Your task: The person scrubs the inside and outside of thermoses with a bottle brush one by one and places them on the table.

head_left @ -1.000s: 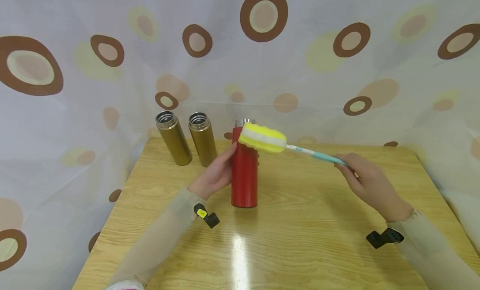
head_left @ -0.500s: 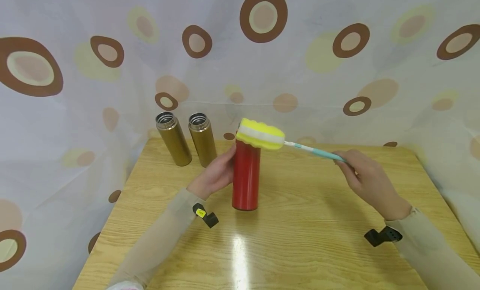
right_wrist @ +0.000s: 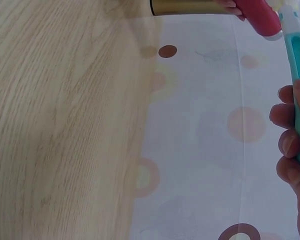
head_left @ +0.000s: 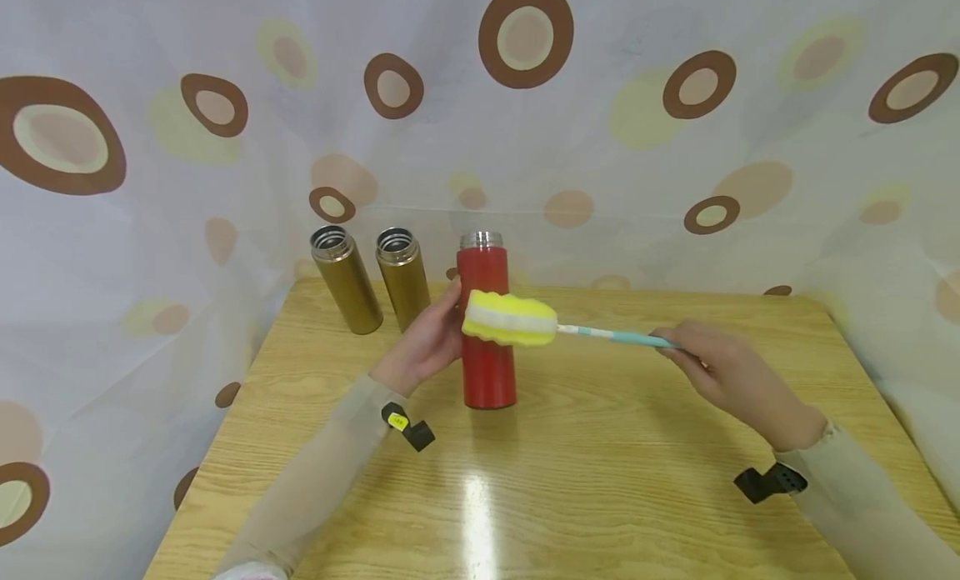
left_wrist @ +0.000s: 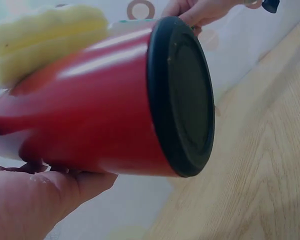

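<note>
My left hand (head_left: 424,343) grips a red vacuum flask (head_left: 489,378) from its left side, holding it lifted off the table. The flask's steel mouth (head_left: 480,240) has no lid and points away and up; its black base (left_wrist: 190,100) faces the left wrist camera. In my right hand (head_left: 731,378) is the turquoise handle (right_wrist: 298,55) of a bottle brush. The brush's yellow and white sponge head (head_left: 513,317) lies across the front of the flask, against its red side in the left wrist view. Some left fingers are hidden behind the flask.
Two gold flasks (head_left: 348,288) without lids stand at the back left of the wooden table (head_left: 600,472), just left of the red one. A spotted cloth (head_left: 600,147) hangs behind and along both sides.
The sponge head first rose to the flask's top, then came down to its middle, uncovering the steel mouth. The right hand dropped with it. The flask shifted slightly.
</note>
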{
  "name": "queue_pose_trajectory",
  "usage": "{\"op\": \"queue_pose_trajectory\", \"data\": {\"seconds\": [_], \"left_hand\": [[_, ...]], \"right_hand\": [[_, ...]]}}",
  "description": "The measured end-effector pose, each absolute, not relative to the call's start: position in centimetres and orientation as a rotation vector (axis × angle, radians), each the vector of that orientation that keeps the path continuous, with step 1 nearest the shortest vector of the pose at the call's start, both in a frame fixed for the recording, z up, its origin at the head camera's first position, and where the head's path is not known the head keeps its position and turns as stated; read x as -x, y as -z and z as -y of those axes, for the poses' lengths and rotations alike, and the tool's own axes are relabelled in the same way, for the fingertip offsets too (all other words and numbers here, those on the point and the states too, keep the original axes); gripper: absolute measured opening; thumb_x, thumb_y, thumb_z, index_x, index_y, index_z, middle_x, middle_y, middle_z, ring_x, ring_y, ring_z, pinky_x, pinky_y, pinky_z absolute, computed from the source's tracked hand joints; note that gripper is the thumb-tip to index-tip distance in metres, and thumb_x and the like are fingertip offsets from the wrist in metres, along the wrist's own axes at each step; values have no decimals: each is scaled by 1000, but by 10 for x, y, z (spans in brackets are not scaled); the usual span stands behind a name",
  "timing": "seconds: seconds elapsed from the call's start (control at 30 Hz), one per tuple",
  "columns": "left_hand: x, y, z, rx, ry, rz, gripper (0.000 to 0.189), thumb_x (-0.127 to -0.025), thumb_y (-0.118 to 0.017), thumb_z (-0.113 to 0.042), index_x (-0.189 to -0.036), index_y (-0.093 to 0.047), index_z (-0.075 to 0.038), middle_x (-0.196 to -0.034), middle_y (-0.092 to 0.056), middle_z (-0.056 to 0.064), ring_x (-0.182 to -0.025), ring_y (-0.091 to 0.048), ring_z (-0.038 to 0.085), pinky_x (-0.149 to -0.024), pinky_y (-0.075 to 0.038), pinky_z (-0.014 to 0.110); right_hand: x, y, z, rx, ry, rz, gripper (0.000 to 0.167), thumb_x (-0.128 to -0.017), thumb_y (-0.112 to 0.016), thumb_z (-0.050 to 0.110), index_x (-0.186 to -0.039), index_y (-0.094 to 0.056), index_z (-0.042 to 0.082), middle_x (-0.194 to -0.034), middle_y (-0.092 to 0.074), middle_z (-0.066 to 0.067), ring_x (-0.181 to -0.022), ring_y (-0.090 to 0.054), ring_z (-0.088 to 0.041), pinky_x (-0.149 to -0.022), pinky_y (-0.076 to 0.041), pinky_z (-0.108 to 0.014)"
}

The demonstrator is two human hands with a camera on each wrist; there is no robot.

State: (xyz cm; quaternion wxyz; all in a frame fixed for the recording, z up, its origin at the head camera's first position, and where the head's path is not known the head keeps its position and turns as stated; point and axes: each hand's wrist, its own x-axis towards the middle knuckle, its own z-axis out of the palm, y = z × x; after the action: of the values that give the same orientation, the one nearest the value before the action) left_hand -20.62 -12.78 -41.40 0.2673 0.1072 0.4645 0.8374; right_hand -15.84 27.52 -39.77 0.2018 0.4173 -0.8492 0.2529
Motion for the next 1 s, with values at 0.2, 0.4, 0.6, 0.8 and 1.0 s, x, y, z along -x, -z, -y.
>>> {"op": "queue_pose_trajectory", "data": {"seconds": [0.2,0.4,0.6,0.8,1.0], "left_hand": [[209,412,130,-239,-2330,-1235,51,-113,-30,-49,-154,-36,-20,-137,-53,1,-124,-54,17,-99,-52,33],[210,412,130,-233,-2413,-1171,45,-110,-40,-52,-144,-46,-23,-132,-57,-1,-121,-55,16,-99,-52,35],[211,415,131,-251,-2433,-1128,43,-109,-43,-52,-141,-48,-24,-129,-58,-3,-119,-56,14,-100,-51,33],[212,417,130,-274,-2375,-1093,54,-110,-39,-54,-152,-40,-20,-132,-62,4,-120,-62,20,-104,-51,37],[208,419,125,-180,-2312,-1110,54,-111,-25,-56,-151,-39,-23,-128,-60,-3,-120,-57,15,-106,-45,36]], "right_hand": [[155,404,-278,-1286,-743,2376,31,-111,-51,31,-118,-73,11,-96,-63,13,-73,-40,3,-65,-37,-15],[151,406,-280,-1351,-756,2393,17,-103,-66,10,-118,-73,9,-95,-63,13,-74,-41,4,-67,-37,-14],[148,405,-280,-1359,-766,2395,17,-105,-62,14,-118,-72,10,-97,-63,14,-74,-42,5,-66,-37,-14],[150,402,-282,-1282,-805,2380,24,-110,-54,26,-119,-71,12,-93,-58,17,-71,-37,5,-61,-35,-14],[152,397,-284,-1133,-837,2345,14,-104,-64,9,-116,-70,10,-83,-48,15,-67,-34,4,-56,-31,-16]]}}
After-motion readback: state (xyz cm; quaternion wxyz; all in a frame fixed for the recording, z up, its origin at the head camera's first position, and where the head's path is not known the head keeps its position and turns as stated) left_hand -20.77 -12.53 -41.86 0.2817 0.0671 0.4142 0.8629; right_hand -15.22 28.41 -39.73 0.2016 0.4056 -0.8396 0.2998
